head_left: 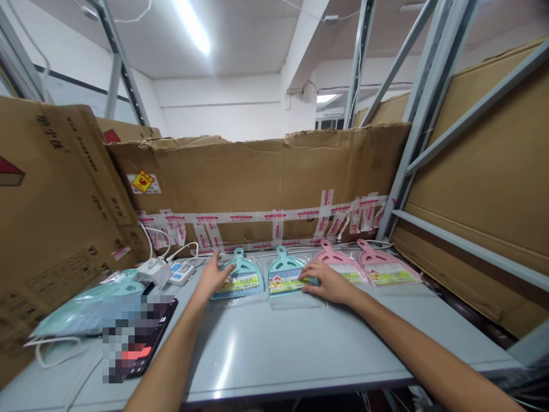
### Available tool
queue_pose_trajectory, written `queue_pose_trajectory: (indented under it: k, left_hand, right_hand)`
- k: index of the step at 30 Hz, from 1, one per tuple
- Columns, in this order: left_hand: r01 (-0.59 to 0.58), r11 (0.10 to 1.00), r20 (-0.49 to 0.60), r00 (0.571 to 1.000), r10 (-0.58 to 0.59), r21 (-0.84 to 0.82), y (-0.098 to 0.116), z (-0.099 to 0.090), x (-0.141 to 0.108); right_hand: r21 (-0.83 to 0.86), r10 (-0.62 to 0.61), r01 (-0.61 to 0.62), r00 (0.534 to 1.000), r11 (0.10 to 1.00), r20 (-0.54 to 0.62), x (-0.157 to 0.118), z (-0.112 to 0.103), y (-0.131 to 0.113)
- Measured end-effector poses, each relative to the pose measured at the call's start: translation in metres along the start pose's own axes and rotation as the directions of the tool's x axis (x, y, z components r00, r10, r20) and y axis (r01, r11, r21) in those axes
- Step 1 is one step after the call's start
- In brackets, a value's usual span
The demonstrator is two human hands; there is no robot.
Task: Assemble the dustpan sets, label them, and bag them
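Two pale green dustpan-and-brush sets in clear plastic packets lie flat, handles pointing away from me. At the left green dustpan set point(242, 281), my left hand point(213, 277) is over its left edge, fingers apart. My right hand point(326, 281) rests with spread, slightly bent fingers on the right side of the second green dustpan set point(283, 280); its fingertips cover part of the packet. Farther right are a pink dustpan set point(341, 264), partly behind my right hand, and another pink dustpan set point(386, 266). All four carry yellow-green labels.
On the left of the grey table point(257, 355) lie a phone point(148, 343), a packaged green item point(86, 309) and a power strip point(180, 272) with plugs and white cables. A taped cardboard sheet point(257, 177) stands behind; metal shelf posts point(424, 109) and cardboard flank the right.
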State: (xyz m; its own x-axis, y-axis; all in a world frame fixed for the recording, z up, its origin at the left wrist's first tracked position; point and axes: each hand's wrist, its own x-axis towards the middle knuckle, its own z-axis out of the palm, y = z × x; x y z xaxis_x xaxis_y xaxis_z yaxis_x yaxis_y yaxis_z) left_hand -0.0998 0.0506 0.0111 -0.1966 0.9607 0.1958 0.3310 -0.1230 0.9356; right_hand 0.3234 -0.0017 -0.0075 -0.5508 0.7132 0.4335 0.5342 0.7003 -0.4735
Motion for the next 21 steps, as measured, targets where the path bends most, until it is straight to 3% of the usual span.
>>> queue_pose_trajectory:
  k: [2,4,7,11,14,17,21]
  left_hand:
    - [-0.197,0.948,0.006,0.979,0.202,0.249,0.004,0.005,-0.004]
    - [-0.358,0.856,0.098,0.933,0.347,0.373,0.008,0.014,-0.011]
    - [-0.472,0.796,0.259,0.880,0.398,0.379,0.011,0.034,-0.027]
    - [-0.487,0.827,0.420,0.837,0.351,0.279,0.009,0.058,-0.051]
    - [-0.488,0.843,0.498,0.801,0.331,0.225,0.009,0.065,-0.061]
    - [-0.481,0.859,0.529,0.782,0.330,0.175,0.013,0.064,-0.062]
    - [-0.445,0.889,0.521,0.787,0.331,0.108,0.018,0.064,-0.063]
  right_hand:
    - [-0.001,0.004,-0.004,1.000,1.000,-0.002,0.000,0.001,-0.001]
    - [-0.003,0.003,-0.003,1.000,1.000,-0.001,0.000,0.003,-0.004]
    - [0.009,-0.006,0.006,1.000,1.000,-0.006,0.000,0.006,-0.006]
    - [0.014,-0.024,0.025,1.000,1.000,-0.013,0.000,0.008,-0.006]
    - [0.004,-0.044,0.044,0.999,0.999,-0.015,0.000,0.007,-0.007]
    - [-0.041,-0.061,0.061,0.998,0.997,0.001,0.001,0.006,-0.009]
    - [-0.110,-0.059,0.062,0.998,0.992,0.026,0.001,0.004,-0.010]
